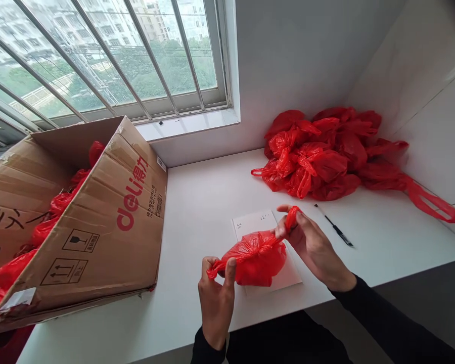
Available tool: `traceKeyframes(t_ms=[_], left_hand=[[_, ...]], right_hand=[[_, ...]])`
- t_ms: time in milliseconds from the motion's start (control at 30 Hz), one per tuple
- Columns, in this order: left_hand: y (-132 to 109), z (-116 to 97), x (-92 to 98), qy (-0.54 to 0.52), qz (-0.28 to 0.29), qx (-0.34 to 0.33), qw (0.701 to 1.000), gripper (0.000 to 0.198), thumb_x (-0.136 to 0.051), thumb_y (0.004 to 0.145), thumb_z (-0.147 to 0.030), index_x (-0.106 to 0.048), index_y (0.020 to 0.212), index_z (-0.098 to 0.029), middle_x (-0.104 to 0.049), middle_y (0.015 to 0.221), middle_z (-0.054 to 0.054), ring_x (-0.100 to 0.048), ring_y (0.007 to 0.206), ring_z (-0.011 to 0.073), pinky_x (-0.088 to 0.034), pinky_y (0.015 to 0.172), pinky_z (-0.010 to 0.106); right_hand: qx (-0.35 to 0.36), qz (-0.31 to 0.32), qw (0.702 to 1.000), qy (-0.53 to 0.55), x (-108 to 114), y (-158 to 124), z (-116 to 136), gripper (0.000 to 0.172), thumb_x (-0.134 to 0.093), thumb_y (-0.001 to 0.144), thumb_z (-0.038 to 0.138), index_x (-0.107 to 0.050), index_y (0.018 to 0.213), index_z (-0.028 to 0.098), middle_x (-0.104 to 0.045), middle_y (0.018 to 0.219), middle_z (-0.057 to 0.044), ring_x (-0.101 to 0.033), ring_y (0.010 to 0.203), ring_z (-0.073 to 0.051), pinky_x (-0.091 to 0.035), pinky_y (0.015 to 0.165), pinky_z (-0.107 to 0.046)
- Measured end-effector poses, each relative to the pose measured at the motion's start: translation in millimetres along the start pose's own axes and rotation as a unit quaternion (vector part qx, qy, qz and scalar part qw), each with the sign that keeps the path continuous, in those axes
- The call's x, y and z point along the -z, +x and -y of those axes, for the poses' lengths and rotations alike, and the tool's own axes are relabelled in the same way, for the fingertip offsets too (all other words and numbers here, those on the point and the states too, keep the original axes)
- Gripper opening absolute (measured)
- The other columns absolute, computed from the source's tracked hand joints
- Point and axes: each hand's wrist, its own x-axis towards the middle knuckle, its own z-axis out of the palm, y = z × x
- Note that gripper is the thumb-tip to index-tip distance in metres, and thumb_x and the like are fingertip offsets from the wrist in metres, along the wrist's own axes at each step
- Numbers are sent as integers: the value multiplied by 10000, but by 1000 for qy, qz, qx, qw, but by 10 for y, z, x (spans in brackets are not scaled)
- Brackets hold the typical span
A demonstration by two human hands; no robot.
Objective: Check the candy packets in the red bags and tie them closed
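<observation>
Between my hands hangs a filled red plastic bag, its top gathered and its contents hidden. My left hand pinches one of its twisted handle ends between thumb and fingers. At the other end, my right hand grips the second handle loop, which wraps round its fingers. Just behind and under the bag lies white paper with small handwriting in its upper corners. A black pen rests on the table to the right of the paper, beyond my right hand.
A large open cardboard box with red bags inside stands at the left of the white table. A heap of red plastic bags lies against the wall at the back right. Behind is a barred window.
</observation>
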Motion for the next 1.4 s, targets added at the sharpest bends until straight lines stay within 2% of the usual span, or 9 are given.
traceKeyframes(t_ms=[100,233,300,400,567,900,1100,1267,1400], left_hand=[[47,51,-99,20,-22,-19,999,274,-661,909,-458,-549,993,-223,-591,863,4,-613,770,177,-525,726,317],[23,123,-235,127,-19,-189,974,269,-509,1001,-276,-598,1250,-226,-610,1228,109,-579,1187,244,-519,971,418],[10,189,-330,178,42,-245,952,485,-454,1015,-209,-413,1497,-240,-515,1466,123,-452,1403,252,-448,1113,468],[16,346,-471,257,102,-284,918,633,-410,1019,-172,-184,1609,-218,-370,1624,103,-274,1534,243,-316,1230,502],[71,534,-560,323,84,-293,896,632,-394,1012,-177,-194,1611,-178,-348,1635,96,-234,1547,253,-274,1252,502],[95,509,-552,370,88,-291,878,666,-409,994,-183,-173,1616,-195,-315,1644,68,-247,1541,251,-132,1285,489],[130,495,-565,389,95,-294,868,670,-392,991,-175,-158,1618,-181,-335,1633,81,-283,1530,252,-165,1274,500],[155,533,-583,390,102,-292,867,653,-381,991,-170,-181,1613,-172,-364,1622,97,-286,1529,258,-245,1248,526],[180,517,-542,340,142,-262,892,631,-372,1002,-164,-198,1608,-183,-392,1612,105,-288,1530,250,-251,1250,552]], right_hand=[[16,17,986,-162,53,-55,-147,435,-365,1051,529,-655,1201,242,-668,1151,-77,-595,1165,-240,-425,1092,-434],[148,108,912,-367,25,-116,-385,388,-451,1042,437,-605,1357,270,-508,1497,-66,-411,1433,-255,-323,1215,-480],[209,141,853,-458,10,-115,-547,441,-452,1046,372,-503,1472,269,-452,1563,-64,-343,1488,-253,-279,1243,-518],[248,134,778,-561,25,-84,-795,502,-389,1063,288,-372,1562,233,-448,1575,-82,-331,1504,-245,-294,1239,-541],[255,110,720,-636,63,-16,-999,514,-366,1061,286,-366,1562,175,-437,1581,-89,-309,1514,-259,-301,1236,-545],[242,121,696,-665,76,18,-1057,552,-360,1052,307,-317,1586,174,-389,1609,-83,-279,1526,-271,-306,1231,-549],[226,134,697,-667,76,50,-1052,538,-350,1059,303,-332,1580,168,-402,1601,-82,-300,1519,-258,-299,1240,-536],[202,142,714,-655,53,74,-1052,519,-321,1073,317,-364,1564,155,-417,1592,-86,-319,1511,-253,-275,1252,-535],[183,151,762,-602,61,84,-1000,496,-348,1076,322,-394,1548,177,-470,1559,-76,-371,1486,-242,-325,1235,-524]])
